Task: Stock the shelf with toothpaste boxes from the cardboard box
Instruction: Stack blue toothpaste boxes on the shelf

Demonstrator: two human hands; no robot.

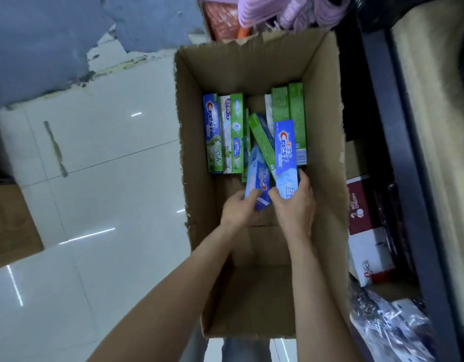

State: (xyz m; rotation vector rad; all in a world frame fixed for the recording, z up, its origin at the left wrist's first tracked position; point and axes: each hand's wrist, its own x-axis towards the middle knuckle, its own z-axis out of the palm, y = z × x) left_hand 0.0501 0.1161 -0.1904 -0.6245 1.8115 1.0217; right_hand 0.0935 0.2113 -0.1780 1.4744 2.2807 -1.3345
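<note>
Both reaching deep into the cardboard box [194, 142]: left hand [238, 209] grip pinching a blue toothpaste box [258, 178], right hand [294, 202] grip clasping another blue toothpaste box [285, 152], near ends taken, likely for lifting shelfward.

"Crest" on blue toothpaste box [285, 150]; "RED CHERRY" (maroon carton [358, 205]).

two bare forearms reach forward and down, side by side. the left hand [237, 209] has its fingers curled in a grip; the right hand [294, 202], just beside it, curls likewise, thumb toward the left hand.
</note>
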